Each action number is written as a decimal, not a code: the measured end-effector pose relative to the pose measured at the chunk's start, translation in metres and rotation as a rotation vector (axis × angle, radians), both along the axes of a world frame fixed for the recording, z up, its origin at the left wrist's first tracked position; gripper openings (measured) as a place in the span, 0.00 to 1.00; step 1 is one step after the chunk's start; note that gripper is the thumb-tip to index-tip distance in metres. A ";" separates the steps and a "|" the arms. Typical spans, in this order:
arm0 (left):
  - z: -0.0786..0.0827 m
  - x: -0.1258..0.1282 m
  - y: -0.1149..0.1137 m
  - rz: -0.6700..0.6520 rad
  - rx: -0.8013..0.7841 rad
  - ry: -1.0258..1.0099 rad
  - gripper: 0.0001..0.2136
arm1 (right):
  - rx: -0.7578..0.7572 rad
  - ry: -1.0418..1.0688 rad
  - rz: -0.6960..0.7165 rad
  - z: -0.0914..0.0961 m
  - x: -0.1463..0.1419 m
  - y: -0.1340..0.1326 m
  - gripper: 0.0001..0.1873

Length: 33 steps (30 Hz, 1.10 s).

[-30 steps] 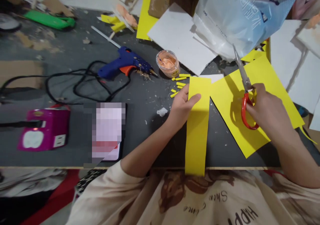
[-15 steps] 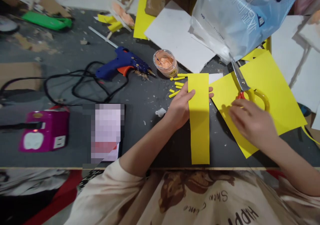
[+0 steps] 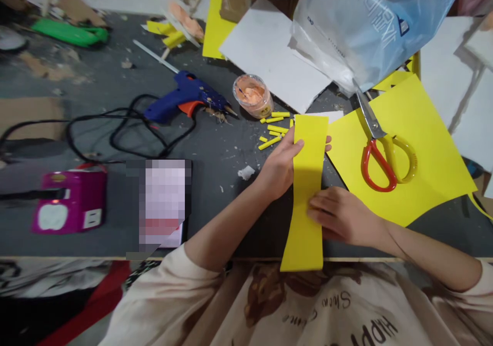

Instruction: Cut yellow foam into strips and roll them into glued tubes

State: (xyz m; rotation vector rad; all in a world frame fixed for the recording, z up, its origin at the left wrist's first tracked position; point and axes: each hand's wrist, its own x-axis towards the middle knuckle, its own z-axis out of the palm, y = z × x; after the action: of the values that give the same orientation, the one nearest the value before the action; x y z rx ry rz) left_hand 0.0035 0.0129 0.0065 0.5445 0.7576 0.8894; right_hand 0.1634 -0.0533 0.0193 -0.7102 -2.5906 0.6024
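A long yellow paper strip (image 3: 308, 181) lies on the dark table, its near end hanging over the front edge. My left hand (image 3: 279, 169) pinches the strip's upper part, thumb on top and fingers underneath. My right hand (image 3: 341, 215) grips the strip's right edge lower down. Red-and-yellow scissors (image 3: 379, 148) rest untouched on a large yellow sheet (image 3: 423, 181) to the right.
Small yellow cut pieces (image 3: 274, 130) lie beside a clear jar of orange paste (image 3: 252, 95). A blue glue gun (image 3: 185, 97) with a black cord sits at centre left, a pink box (image 3: 67, 202) further left. White sheets (image 3: 269, 53) and a plastic bag (image 3: 365, 22) crowd the back.
My right hand let go of the scissors, which now lie on the yellow sheet, and moved left onto the strip. The strip has slid towards me over the table edge.
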 end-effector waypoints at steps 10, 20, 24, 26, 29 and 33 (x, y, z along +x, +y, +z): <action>-0.011 0.003 -0.008 -0.032 0.079 0.094 0.22 | -0.875 0.189 -0.631 0.009 -0.003 0.047 0.27; -0.011 0.005 -0.009 -0.039 0.166 0.162 0.18 | -0.653 0.563 -0.789 0.003 0.000 0.064 0.21; -0.012 0.001 -0.013 -0.056 0.292 0.297 0.18 | -0.691 0.658 -0.774 -0.005 -0.003 0.062 0.19; -0.013 -0.002 -0.013 -0.012 0.382 0.418 0.20 | -0.709 0.646 -0.760 -0.009 -0.003 0.059 0.18; -0.015 -0.005 -0.011 0.072 0.583 0.582 0.23 | -0.717 0.616 -0.742 -0.013 -0.002 0.055 0.16; -0.015 -0.007 -0.006 0.097 0.754 0.690 0.16 | -0.700 0.596 -0.728 -0.014 -0.002 0.053 0.16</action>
State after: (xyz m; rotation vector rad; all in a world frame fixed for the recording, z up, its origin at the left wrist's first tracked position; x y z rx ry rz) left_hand -0.0036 0.0067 -0.0088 1.5441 1.0639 1.0829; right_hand 0.1613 0.0000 0.0052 -1.3374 -1.4025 1.2298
